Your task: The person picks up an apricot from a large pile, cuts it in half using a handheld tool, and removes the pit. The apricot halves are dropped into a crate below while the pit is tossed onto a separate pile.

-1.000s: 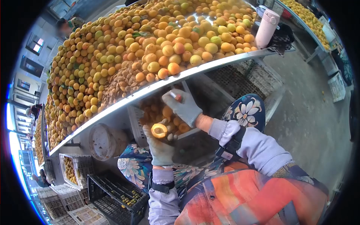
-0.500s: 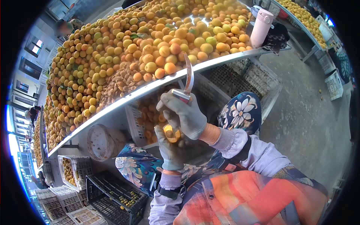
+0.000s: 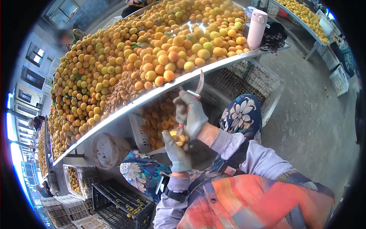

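My left hand (image 3: 177, 155), in a grey glove, holds a cut-open apricot (image 3: 176, 139) in its fingers. Above it, my gloved right hand (image 3: 193, 117) is wrapped around a curved knife (image 3: 200, 82), whose blade points up and away from me. A red-and-metal end sticks out below the right fist and meets the apricot's opened flesh; whether it belongs to the knife I cannot make out. Just beyond my hands, under the table edge, a crate (image 3: 138, 133) holds opened apricots (image 3: 154, 121).
A metal-edged table (image 3: 133, 105) is heaped with whole apricots (image 3: 95, 72) and a pile of pits (image 3: 124, 88). A pink bottle (image 3: 257, 29) stands at its right end. A white bucket (image 3: 105, 150), a black crate (image 3: 118, 204) and white crates (image 3: 78, 181) lie left.
My right hand has come down and tipped, bringing the red-and-metal end into the opened apricot. My left hand still holds the fruit. The view has shifted slightly.
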Tool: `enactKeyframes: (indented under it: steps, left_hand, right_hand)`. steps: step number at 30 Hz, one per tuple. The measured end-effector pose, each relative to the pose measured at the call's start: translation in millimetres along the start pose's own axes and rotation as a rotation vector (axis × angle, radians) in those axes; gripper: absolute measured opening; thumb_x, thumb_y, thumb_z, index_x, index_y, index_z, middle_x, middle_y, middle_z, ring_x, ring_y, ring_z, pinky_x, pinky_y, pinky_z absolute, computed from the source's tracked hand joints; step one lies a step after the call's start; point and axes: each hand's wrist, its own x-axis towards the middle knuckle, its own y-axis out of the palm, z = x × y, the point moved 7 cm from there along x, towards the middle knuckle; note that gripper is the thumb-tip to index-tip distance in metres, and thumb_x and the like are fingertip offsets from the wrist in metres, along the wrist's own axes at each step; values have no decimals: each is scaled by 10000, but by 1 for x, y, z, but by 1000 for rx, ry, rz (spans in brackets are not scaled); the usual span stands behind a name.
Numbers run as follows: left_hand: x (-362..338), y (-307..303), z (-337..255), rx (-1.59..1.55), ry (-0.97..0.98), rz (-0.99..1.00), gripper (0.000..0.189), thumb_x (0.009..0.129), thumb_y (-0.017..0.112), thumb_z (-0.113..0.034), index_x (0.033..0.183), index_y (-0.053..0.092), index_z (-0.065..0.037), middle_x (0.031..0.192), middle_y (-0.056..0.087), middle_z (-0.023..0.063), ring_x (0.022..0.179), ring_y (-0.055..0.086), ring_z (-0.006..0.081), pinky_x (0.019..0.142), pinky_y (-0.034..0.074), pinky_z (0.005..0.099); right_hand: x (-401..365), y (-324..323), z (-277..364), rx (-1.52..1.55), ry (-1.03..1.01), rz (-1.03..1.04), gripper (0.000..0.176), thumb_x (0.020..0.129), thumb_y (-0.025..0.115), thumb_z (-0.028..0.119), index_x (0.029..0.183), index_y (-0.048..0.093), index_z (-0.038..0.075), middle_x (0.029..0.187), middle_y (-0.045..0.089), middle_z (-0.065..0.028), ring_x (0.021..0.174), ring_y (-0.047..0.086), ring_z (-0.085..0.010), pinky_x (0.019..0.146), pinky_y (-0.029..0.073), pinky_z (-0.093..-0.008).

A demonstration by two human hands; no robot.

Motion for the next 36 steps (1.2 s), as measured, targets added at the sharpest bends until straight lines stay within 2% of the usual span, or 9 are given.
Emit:
enactKeyframes:
  steps: [2, 6, 8, 9, 11, 18, 26, 28, 36]
  left_hand:
    - [-20, 16, -29, -321, -402, -34, 611, 946, 413, -487, 1332, 365, -16, 1161, 530, 141, 1040, 557, 240, 878, 477, 391]
    - [-21, 22, -4, -556, -510, 34, 449, 952, 414, -498, 1155, 481, -103, 952, 546, 67, 816, 579, 158, 681, 511, 324]
    - [-19, 20, -42, 106, 236, -62, 368, 962, 402, -479, 1035, 487, -128, 826, 513, 19, 666, 537, 121, 562, 469, 283]
    - [-19, 19, -50, 109, 237, -57, 368, 962, 402, -479, 1035, 487, -128, 826, 513, 19, 666, 537, 121, 562, 469, 283]
    - [-20, 35, -32, -671, -394, 151, 344, 960, 445, -372, 1151, 475, -87, 861, 540, 41, 715, 541, 148, 624, 469, 278]
    - [-11, 41, -28, -725, -325, 346, 325, 946, 491, -237, 1220, 486, -63, 927, 570, 53, 748, 542, 133, 693, 468, 272]
    - [12, 28, -40, -124, 146, 188, 304, 942, 545, -262, 1139, 506, -34, 866, 563, 43, 684, 531, 112, 621, 487, 250]
    - [15, 35, -44, -410, -99, 272, 277, 937, 551, -267, 1114, 516, -55, 905, 557, 47, 714, 536, 123, 669, 488, 253]
    - [83, 45, -79, -739, -133, 336, 213, 905, 585, -199, 1088, 553, -96, 1063, 550, 27, 960, 543, 163, 839, 481, 331]
  right_hand:
    - [8, -18, -6, 107, 58, -108, 264, 919, 543, 326, 792, 552, 94, 532, 378, 71, 379, 235, -63, 381, 194, -229]
    - [11, -26, -9, 239, 133, -103, 266, 913, 548, 336, 791, 555, 101, 538, 386, 70, 380, 222, -63, 387, 203, -225]
    - [6, -20, -3, 170, 79, -89, 266, 907, 559, 334, 799, 559, 91, 546, 398, 63, 383, 244, -57, 383, 201, -227]
    - [3, -18, -3, 176, 77, -91, 266, 907, 559, 334, 799, 559, 91, 546, 398, 63, 383, 244, -57, 383, 201, -227]
    - [-1, -10, 5, -56, -14, -12, 268, 907, 559, 333, 814, 564, 82, 549, 410, 53, 384, 266, -55, 379, 196, -228]
    - [7, -19, 7, 21, 29, 14, 248, 889, 567, 331, 844, 552, 87, 539, 398, 48, 375, 338, -74, 362, 255, -249]
    - [2, -3, 15, -51, -46, 51, 283, 921, 556, 329, 818, 569, 65, 530, 413, 41, 369, 293, -54, 356, 226, -227]
    - [4, 10, 20, -58, -25, 85, 269, 915, 577, 317, 818, 578, 66, 566, 447, 31, 380, 318, -52, 357, 246, -218]
    - [40, 47, 62, 27, -210, 107, 246, 903, 597, 326, 861, 592, 83, 633, 532, 17, 435, 452, -61, 374, 348, -201]
